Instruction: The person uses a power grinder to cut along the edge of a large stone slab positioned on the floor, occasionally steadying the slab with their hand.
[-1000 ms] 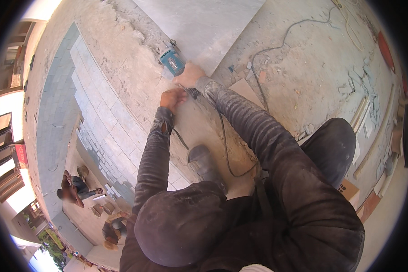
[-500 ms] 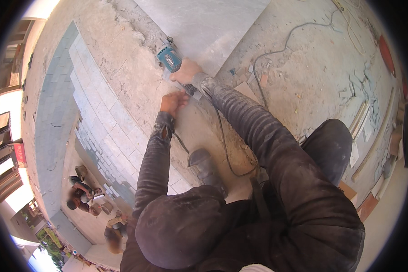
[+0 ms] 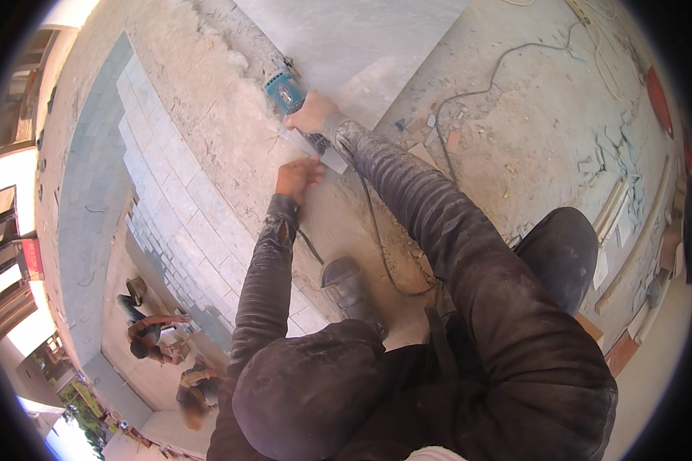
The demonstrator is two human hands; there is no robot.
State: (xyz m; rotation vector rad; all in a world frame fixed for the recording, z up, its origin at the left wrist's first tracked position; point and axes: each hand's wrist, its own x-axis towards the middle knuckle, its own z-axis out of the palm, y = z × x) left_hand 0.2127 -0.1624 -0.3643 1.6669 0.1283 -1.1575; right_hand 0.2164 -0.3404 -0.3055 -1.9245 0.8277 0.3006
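My right hand (image 3: pixel 314 113) is wrapped round the handle of a teal handheld power saw (image 3: pixel 286 91), a tile cutter by its shape. Under the saw lies a small pale grey tile piece (image 3: pixel 334 160), resting low over the ground; the saw hides part of it. My left hand (image 3: pixel 300 178) is closed, with thumb and fingers at the near-left edge of that piece, seeming to pinch it. A dark cord (image 3: pixel 375 230) runs from the saw back toward my feet. The blade's contact with the tile is hidden.
A large grey slab (image 3: pixel 361 54) lies just beyond the saw. Laid tiles (image 3: pixel 178 196) spread to the left, where two people (image 3: pixel 152 338) crouch. Tile offcuts (image 3: pixel 615 165) and wood strips (image 3: pixel 612 207) lie at right. My boot (image 3: pixel 347 280) stands close behind my hands.
The saw and my right hand have shifted very slightly, and more of the tile piece shows beside them. At lower left, one crouching person has leaned and stretched an arm to the right.
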